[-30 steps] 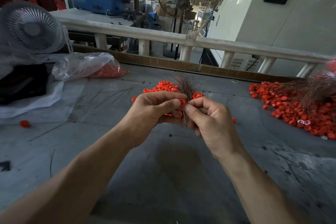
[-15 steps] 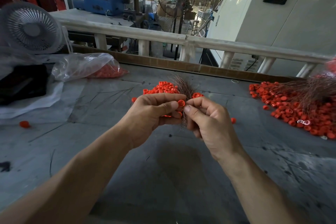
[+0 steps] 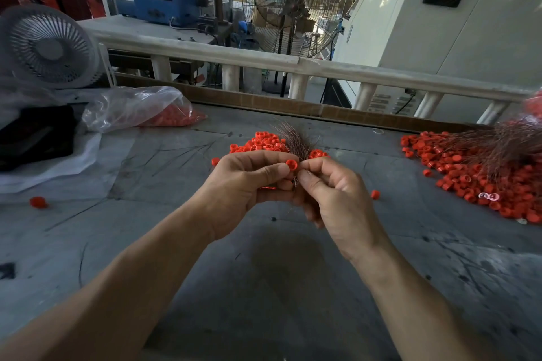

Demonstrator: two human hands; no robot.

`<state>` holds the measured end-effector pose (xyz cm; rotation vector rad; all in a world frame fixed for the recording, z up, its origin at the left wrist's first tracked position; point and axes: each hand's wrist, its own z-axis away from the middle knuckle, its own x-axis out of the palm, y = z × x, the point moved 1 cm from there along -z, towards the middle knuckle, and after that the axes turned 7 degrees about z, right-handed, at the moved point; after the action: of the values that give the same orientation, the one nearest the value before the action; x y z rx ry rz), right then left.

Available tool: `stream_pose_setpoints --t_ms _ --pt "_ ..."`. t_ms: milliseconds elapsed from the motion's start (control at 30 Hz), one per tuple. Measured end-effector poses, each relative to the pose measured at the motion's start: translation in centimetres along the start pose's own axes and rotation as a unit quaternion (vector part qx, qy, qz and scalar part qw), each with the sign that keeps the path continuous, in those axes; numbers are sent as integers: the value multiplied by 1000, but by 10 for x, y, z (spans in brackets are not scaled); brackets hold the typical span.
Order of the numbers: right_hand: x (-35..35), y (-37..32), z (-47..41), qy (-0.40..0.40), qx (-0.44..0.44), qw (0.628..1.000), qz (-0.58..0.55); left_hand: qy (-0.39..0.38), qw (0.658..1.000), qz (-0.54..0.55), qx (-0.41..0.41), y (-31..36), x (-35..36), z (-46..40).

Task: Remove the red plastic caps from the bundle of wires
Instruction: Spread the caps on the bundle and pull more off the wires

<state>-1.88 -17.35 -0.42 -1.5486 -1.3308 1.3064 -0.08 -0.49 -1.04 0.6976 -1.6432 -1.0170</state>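
Note:
My left hand (image 3: 246, 184) pinches a red plastic cap (image 3: 291, 164) between thumb and forefinger. My right hand (image 3: 337, 196) grips a thin bundle of brown wires (image 3: 294, 141), which fans upward above both hands. The two hands touch at the fingertips, above the grey table (image 3: 278, 272). Behind them lies a small pile of loose red caps (image 3: 258, 143). More red shows under my left fingers, too hidden to tell what it is.
A big heap of red caps with wire bundles (image 3: 484, 173) lies at the right. At the back left are a clear bag of red caps (image 3: 146, 111), a small white fan (image 3: 47, 47) and a black object (image 3: 35, 138). Stray caps (image 3: 38, 202) lie about.
The red cap has come up from between my fingers and now sits clear at my left thumb tip. Both hands stay in about the same place.

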Motion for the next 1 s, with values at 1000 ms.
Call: stream_pose_setpoints --t_ms 1000 --pt "-1 5 -1 16 -14 998 51 14 993 -109 34 4 4 4"
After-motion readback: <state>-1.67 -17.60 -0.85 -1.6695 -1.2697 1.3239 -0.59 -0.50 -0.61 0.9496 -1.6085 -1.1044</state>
